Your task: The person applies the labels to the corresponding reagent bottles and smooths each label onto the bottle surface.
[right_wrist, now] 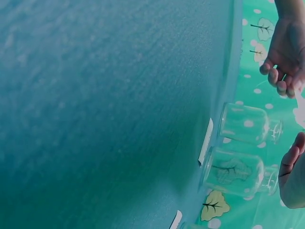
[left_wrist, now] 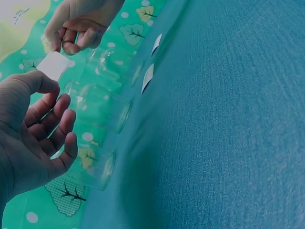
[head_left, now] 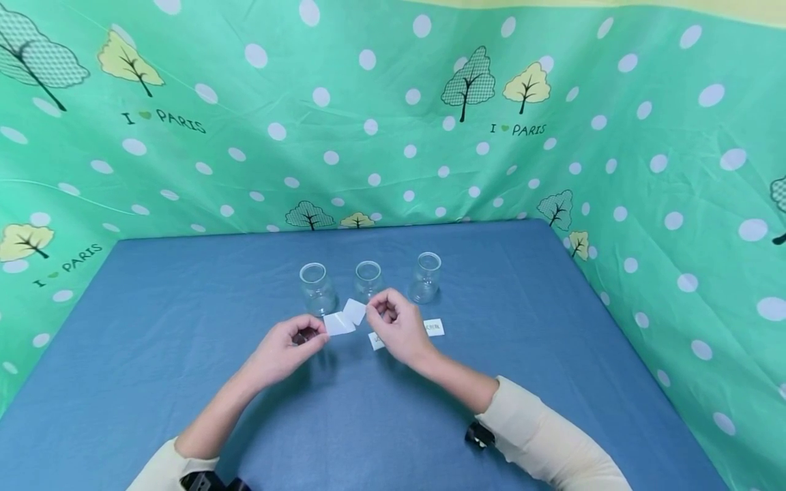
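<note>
Legible print is found on the green curtain only: "I PARIS", with a small heart between the words, is repeated in three places beside printed trees. Handwriting is noted on two white cards lying on the blue table. The left card is mostly covered by the right hand in the head view, and its word cannot be made out; the right card is partly covered, and its lettering is too small to be read with certainty. No brand is identified.

A narrow grip is recorded at both hands. The left paper piece is pinched by its outer end between the thumb and fingers of the left hand. The right paper piece is pinched at a corner by the right hand. The two pieces are seen meeting, tilted to each other; whether they are joined cannot be told. Both are held above the table, on the near side of the left jar and the middle jar.

The right jar is placed near the right card, and all three glass jars are stood upright, apart from one another. Blue cloth is shown between the jars and the far edge, where the curtain is met, and widely to either side.
</note>
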{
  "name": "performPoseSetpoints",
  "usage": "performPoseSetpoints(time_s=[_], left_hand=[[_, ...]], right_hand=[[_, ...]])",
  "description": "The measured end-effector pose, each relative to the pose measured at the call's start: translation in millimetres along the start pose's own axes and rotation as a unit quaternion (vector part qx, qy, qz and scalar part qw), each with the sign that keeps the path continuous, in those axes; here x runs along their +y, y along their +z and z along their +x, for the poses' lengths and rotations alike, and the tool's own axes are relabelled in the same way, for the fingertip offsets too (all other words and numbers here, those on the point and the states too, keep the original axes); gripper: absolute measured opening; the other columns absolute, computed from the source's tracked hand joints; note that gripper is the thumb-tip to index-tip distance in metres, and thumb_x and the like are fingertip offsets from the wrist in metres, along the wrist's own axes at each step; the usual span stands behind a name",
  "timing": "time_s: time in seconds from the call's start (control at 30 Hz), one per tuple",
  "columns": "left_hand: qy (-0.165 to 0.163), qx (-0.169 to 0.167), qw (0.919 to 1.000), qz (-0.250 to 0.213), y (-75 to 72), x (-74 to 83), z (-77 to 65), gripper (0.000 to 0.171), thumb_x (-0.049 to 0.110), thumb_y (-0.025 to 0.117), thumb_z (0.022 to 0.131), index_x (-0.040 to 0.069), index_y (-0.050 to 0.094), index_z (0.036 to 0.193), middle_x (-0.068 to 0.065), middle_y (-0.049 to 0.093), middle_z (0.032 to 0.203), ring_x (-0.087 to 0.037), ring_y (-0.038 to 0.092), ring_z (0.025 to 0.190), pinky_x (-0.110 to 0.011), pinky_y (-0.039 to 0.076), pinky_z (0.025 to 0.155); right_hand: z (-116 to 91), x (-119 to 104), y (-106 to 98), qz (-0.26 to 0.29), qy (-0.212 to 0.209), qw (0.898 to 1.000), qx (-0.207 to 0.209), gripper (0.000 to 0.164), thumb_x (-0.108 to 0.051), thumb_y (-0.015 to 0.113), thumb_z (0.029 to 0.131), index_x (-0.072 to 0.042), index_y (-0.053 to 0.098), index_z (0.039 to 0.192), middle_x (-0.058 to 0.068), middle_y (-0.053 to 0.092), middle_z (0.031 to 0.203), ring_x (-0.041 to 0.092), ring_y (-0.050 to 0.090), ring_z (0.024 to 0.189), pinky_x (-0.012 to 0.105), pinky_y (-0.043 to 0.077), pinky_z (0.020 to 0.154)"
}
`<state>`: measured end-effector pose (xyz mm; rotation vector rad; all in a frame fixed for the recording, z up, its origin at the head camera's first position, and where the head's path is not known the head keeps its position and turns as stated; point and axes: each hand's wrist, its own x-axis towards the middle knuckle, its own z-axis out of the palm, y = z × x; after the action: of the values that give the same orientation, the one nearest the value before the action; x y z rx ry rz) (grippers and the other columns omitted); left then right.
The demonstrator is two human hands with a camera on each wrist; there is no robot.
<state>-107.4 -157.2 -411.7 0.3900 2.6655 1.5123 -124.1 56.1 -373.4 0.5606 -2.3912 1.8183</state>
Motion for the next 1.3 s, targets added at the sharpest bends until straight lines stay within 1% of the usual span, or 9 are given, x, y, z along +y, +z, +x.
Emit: performPoseSetpoints(time_s=[0.2, 0.37, 0.67, 0.83, 1.03, 1.23, 1.3], left_hand=[[-0.001, -0.004, 1.0, -0.006, -1.0, -1.3, -0.5, 0.006, 0.015, 0.064, 0.088, 0.009, 0.063, 0.089, -0.001, 0.059, 0.079, -0.006, 0.05, 0.068, -0.022, 0.044, 0.061], [0.0, -0.001, 0.9999, -0.013, -1.8, -2.7, -1.3, 0.007, 0.015, 0.065, 0.087, 0.009, 0.063, 0.089, -0.001, 0.059, 0.078, -0.005, 0.05, 0.068, -0.021, 0.043, 0.061], [-0.012, 0.001, 0.9999, -0.005, -2.0, -11.6, -2.0, 0.004, 0.013, 0.064, 0.086, 0.01, 0.062, 0.087, 0.0, 0.058, 0.077, -0.005, 0.05, 0.066, -0.021, 0.043, 0.059], [-0.013, -0.005, 0.9999, 0.004, -3.2, -15.3, -4.0, 0.004, 0.014, 0.064, 0.087, 0.01, 0.062, 0.087, 0.0, 0.06, 0.077, -0.005, 0.05, 0.066, -0.022, 0.043, 0.06], [-0.033, -0.019, 0.9992, 0.014, -4.8, -18.1, -6.3, 0.007, 0.015, 0.063, 0.087, 0.009, 0.063, 0.089, 0.0, 0.06, 0.077, -0.004, 0.051, 0.067, -0.021, 0.044, 0.061], [-0.06, -0.039, 0.9974, 0.012, -5.6, -21.9, -7.2, 0.011, 0.017, 0.062, 0.088, 0.007, 0.063, 0.09, -0.003, 0.062, 0.077, -0.004, 0.05, 0.065, -0.02, 0.042, 0.06], [-0.064, -0.043, 0.9969, 0.015, -5.4, -23.7, -6.8, 0.011, 0.017, 0.062, 0.088, 0.006, 0.063, 0.09, -0.004, 0.062, 0.076, -0.004, 0.05, 0.064, -0.02, 0.042, 0.059]], right_hand=[[0.5, 1.0, -1.2, 0.004, 0.005, 1.0, -0.001, 0.005, 0.003, 0.056, 0.086, 0.008, 0.058, 0.087, 0.019, 0.057, 0.073, 0.005, 0.041, 0.055, 0.014, 0.035, 0.053], [0.8, 1.7, -1.4, 0.004, 0.004, 1.0, 0.0, 0.004, 0.004, 0.056, 0.086, 0.008, 0.058, 0.087, 0.02, 0.057, 0.074, 0.006, 0.041, 0.056, 0.014, 0.035, 0.053], [1.3, 3.5, -1.4, 0.009, 0.008, 1.0, 0.0, 0.006, 0.003, 0.057, 0.084, 0.008, 0.058, 0.087, 0.02, 0.057, 0.074, 0.006, 0.043, 0.057, 0.014, 0.036, 0.054], [1.5, 3.2, -2.3, 0.012, 0.007, 1.0, -0.001, 0.004, 0.004, 0.057, 0.085, 0.008, 0.058, 0.087, 0.021, 0.057, 0.074, 0.007, 0.044, 0.058, 0.014, 0.037, 0.054], [1.2, 2.7, -3.3, 0.015, 0.004, 1.0, 0.001, 0.005, 0.005, 0.057, 0.084, 0.009, 0.058, 0.087, 0.02, 0.057, 0.073, 0.006, 0.043, 0.057, 0.014, 0.037, 0.054], [1.4, 2.9, -3.6, 0.017, -0.001, 1.0, 0.005, 0.004, 0.005, 0.057, 0.084, 0.009, 0.058, 0.086, 0.02, 0.057, 0.072, 0.005, 0.043, 0.056, 0.013, 0.036, 0.053], [1.6, 3.4, -3.6, 0.017, -0.002, 1.0, 0.007, 0.004, 0.005, 0.057, 0.084, 0.008, 0.058, 0.086, 0.02, 0.056, 0.072, 0.005, 0.043, 0.056, 0.013, 0.036, 0.053]])
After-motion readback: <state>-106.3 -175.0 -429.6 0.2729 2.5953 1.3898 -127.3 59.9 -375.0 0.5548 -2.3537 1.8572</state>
